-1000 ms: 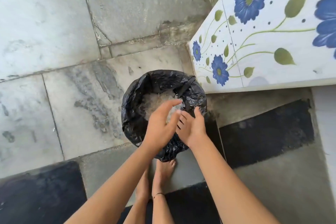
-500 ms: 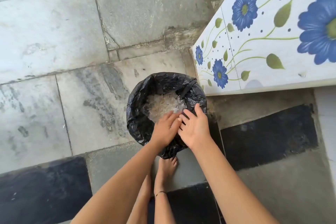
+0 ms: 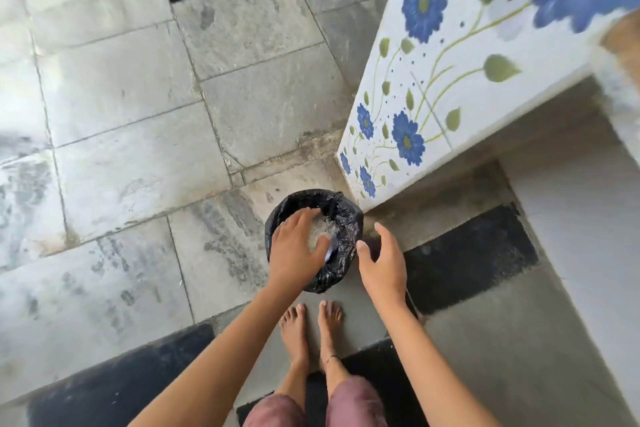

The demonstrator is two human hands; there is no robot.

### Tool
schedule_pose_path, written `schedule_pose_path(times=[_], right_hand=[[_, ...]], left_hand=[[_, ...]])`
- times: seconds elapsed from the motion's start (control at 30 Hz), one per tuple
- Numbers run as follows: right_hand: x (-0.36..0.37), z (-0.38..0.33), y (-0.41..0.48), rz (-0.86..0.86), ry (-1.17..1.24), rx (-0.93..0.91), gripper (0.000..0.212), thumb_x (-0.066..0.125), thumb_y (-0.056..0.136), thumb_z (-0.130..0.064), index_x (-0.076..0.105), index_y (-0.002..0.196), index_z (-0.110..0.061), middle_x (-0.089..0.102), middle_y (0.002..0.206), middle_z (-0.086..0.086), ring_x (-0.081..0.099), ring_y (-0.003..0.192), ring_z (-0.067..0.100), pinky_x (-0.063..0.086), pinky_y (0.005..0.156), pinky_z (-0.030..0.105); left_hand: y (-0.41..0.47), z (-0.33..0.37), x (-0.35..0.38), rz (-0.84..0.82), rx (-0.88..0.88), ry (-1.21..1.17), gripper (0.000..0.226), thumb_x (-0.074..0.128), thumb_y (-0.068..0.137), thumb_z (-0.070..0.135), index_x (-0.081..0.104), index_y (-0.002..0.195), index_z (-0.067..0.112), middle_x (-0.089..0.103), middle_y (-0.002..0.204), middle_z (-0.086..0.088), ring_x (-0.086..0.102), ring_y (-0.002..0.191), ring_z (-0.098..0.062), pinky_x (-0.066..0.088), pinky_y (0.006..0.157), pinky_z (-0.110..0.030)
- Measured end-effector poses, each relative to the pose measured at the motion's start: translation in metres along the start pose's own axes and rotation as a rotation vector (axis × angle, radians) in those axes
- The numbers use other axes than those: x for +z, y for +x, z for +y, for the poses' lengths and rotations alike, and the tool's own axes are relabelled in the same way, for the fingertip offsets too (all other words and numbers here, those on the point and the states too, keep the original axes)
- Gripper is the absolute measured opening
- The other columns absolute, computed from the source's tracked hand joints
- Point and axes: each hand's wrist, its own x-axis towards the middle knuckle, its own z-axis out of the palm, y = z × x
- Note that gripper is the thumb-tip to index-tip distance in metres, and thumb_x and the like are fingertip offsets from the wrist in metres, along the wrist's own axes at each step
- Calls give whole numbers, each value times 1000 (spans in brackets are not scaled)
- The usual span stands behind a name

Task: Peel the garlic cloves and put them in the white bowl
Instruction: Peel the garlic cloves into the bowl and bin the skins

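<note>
Just one view here, worn on the head, wide-angle. Looking forward and steeply down, almost straight at the stone floor [image 3: 121, 114] from well above. Bare feet [image 3: 294, 333] at the near edge, both forearms [image 3: 228, 354] reaching in from the bottom. Black-lined bin [image 3: 348, 218] about centre, left hand [image 3: 294, 253] over it, right hand [image 3: 381, 267] just beside. Flowered wall [image 3: 467, 97] off to the far right, edges slightly blurred.

No text, label, brand or number is legible to me; the tile panel [image 3: 460, 104] beside the black bin bag [image 3: 347, 226] bears flowers only.
</note>
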Motion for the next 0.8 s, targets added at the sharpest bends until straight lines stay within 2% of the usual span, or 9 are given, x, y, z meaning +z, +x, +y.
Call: schedule_pose_path(times=[0.07, 0.17, 0.27, 0.33, 0.4, 0.5, 0.6, 0.67, 0.8], right_hand=[[-39, -22, -38, 105, -27, -145, 45, 61, 89, -14, 50, 132, -3, 51, 136, 12, 46, 128, 28, 33, 106, 35], [-99, -46, -104, 238, -10, -253, 43, 62, 88, -16, 54, 128, -3, 54, 133, 13, 47, 127, 31, 37, 106, 40], [-155, -58, -165, 359, 76, -354, 47, 52, 88, -30, 55, 127, -3, 57, 130, 12, 49, 124, 26, 35, 105, 26], [-193, -55, -205, 452, 131, -394, 50, 51, 88, -34, 55, 127, -3, 57, 129, 12, 49, 123, 21, 31, 103, 17], [-228, -40, -238, 561, 149, -413, 52, 49, 88, -35, 54, 128, -3, 57, 129, 11, 48, 121, 17, 30, 103, 15], [-282, 2, -277, 722, 90, -381, 51, 48, 89, -35, 55, 127, -3, 58, 128, 12, 50, 119, 19, 36, 102, 24], [-334, 55, -312, 868, 25, -287, 51, 46, 88, -35, 57, 124, -2, 61, 122, 14, 56, 112, 27, 46, 95, 39], [-366, 94, -334, 953, -7, -214, 51, 46, 88, -35, 58, 123, -1, 62, 120, 16, 58, 110, 30, 48, 92, 42], [-409, 151, -360, 1017, -59, -76, 46, 55, 85, -26, 58, 123, 0, 63, 118, 18, 60, 108, 35, 50, 90, 47]], left_hand=[[-34, 38, -33, 27, 36, 53, 47, 57, 89, 31, 48, 134, 21, 47, 139, 3, 40, 130, -18, 23, 109, -32], [-91, 95, -75, 76, 150, 60, 49, 54, 86, 39, 51, 130, 20, 50, 136, 3, 43, 127, -19, 25, 107, -31], [-144, 148, -96, 90, 310, 25, 61, 40, 79, 52, 53, 128, 19, 52, 135, 3, 46, 124, -18, 28, 103, -28], [-179, 183, -97, 94, 438, 5, 60, 40, 80, 52, 53, 129, 20, 52, 135, 4, 47, 125, -17, 30, 104, -30], [-210, 212, -90, 103, 559, -13, 56, 43, 82, 49, 53, 128, 20, 54, 133, 2, 49, 124, -18, 35, 104, -36], [-252, 256, -63, 79, 689, -21, 56, 44, 83, 50, 55, 127, 18, 56, 131, 0, 52, 120, -21, 42, 102, -42], [-294, 298, -28, 1, 756, -17, 49, 53, 86, 44, 54, 128, 19, 55, 131, 1, 51, 120, -19, 41, 100, -37], [-318, 327, 0, -40, 826, -12, 43, 62, 88, 35, 54, 128, 20, 55, 130, 4, 52, 118, -17, 42, 96, -33], [-344, 383, 45, -90, 908, 58, 40, 61, 89, 33, 54, 128, 24, 55, 132, 8, 58, 112, -18, 48, 85, -32]])
